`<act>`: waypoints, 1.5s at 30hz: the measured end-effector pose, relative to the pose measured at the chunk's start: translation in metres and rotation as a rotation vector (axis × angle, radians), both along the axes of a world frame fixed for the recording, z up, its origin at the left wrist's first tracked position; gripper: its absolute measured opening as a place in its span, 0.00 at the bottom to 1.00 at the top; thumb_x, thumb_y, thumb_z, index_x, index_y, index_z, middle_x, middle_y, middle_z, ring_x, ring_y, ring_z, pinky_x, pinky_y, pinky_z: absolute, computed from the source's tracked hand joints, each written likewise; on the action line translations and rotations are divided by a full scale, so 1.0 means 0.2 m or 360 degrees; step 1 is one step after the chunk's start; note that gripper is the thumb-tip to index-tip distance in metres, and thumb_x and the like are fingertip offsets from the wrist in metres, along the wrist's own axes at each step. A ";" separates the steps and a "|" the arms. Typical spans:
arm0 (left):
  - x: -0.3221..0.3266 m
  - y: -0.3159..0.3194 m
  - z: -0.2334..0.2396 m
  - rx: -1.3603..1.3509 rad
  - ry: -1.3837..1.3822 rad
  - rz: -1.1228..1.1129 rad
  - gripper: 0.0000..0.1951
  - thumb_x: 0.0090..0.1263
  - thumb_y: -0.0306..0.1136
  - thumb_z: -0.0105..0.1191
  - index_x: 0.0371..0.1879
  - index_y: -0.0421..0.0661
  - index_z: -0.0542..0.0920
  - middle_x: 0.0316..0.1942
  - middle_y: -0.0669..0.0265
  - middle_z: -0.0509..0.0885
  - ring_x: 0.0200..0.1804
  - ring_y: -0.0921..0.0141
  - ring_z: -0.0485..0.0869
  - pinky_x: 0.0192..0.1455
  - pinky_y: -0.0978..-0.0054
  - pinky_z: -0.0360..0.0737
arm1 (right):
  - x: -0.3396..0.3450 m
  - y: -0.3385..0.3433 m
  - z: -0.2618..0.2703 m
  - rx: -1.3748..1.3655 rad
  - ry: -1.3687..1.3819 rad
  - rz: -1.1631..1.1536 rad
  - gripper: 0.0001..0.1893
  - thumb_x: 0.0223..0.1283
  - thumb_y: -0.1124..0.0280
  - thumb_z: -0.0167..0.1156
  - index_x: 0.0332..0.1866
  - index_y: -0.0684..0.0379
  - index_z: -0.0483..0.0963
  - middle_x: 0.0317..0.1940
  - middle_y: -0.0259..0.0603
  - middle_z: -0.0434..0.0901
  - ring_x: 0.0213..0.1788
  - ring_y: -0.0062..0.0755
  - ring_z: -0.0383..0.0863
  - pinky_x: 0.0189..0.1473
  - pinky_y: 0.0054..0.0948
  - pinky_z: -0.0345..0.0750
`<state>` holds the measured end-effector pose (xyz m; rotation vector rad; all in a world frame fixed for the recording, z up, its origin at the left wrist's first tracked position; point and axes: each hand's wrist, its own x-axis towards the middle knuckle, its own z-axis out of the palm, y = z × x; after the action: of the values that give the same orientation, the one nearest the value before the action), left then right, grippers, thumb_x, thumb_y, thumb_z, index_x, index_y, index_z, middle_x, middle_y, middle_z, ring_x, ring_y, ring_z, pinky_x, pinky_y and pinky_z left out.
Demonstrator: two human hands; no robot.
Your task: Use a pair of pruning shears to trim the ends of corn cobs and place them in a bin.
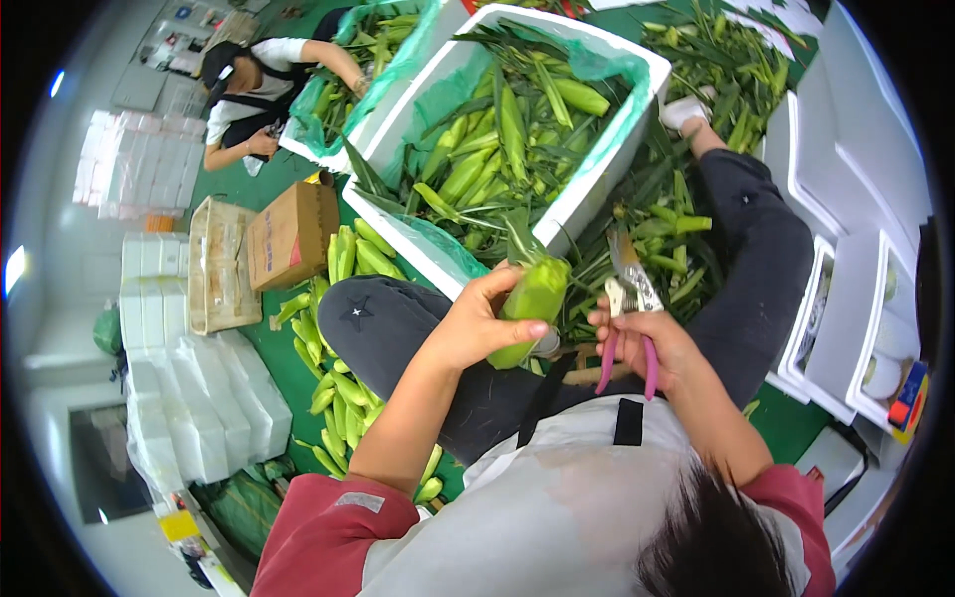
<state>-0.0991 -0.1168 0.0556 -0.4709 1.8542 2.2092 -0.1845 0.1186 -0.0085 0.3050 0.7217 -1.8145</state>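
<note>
My left hand [485, 317] is closed around an ear of corn in its green husk [533, 302], held upright over my lap. In my right hand [645, 339] are pruning shears with pink handles [649, 366]; their blades point away from me and look apart. In front of me a white foam box [440, 272] lined with green plastic holds many husked-on ears and loose leaves. More ears of corn [347, 403] lie on the floor to the left of my leg. Cut leaves and stalk pieces [671, 239] are heaped between my legs, right of the box.
A co-worker [254, 97] reaches into another foam box [336, 160] at the upper left. A cardboard carton [295, 235] and a plastic crate [224, 269] stand at the left, near stacked white boxes [216, 410]. White foam boxes [813, 328] line the right. Leaves [739, 82] cover the floor at the upper right.
</note>
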 end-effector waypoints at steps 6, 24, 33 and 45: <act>-0.04 0.11 0.02 0.0675 0.0166 -0.0262 0.30 0.64 0.41 0.60 0.59 0.42 0.62 0.52 0.59 0.75 0.50 0.69 0.78 0.56 0.69 0.74 | -0.14 -0.06 0.26 -0.0004 0.0262 -0.0149 0.16 0.62 0.72 0.60 0.53 0.64 0.70 0.44 0.46 0.80 0.38 0.29 0.81 0.43 0.29 0.79; 0.40 -0.04 0.10 0.0114 0.0934 0.1674 0.35 0.68 0.66 0.38 0.50 0.40 0.73 0.43 0.56 0.82 0.44 0.60 0.83 0.47 0.63 0.80 | -0.29 -0.02 0.16 0.0136 0.0787 -0.0270 0.17 0.63 0.68 0.54 0.54 0.64 0.69 0.31 0.29 0.69 0.30 0.19 0.69 0.36 0.24 0.71; 1.59 -0.84 -0.43 0.0976 0.0354 0.3242 0.34 0.69 0.58 0.44 0.65 0.44 0.65 0.58 0.53 0.74 0.57 0.51 0.75 0.66 0.45 0.66 | -0.40 0.18 -0.26 0.1224 0.1285 -0.0006 0.19 0.66 0.61 0.52 0.54 0.65 0.70 0.42 0.39 0.78 0.37 0.25 0.78 0.32 0.25 0.76; 0.80 -1.59 -0.22 -0.0035 0.0390 0.2409 0.25 0.75 0.42 0.42 0.65 0.41 0.62 0.57 0.53 0.75 0.58 0.60 0.77 0.63 0.60 0.75 | 0.08 0.20 -0.02 0.0290 0.0269 0.0797 0.45 0.48 0.63 0.62 0.74 0.58 0.50 0.73 0.48 0.53 0.77 0.41 0.47 0.75 0.41 0.43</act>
<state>0.0607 -0.4342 0.0112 -2.2689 1.7775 3.0627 -0.1684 0.1578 -0.0123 0.0765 0.9865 -1.3109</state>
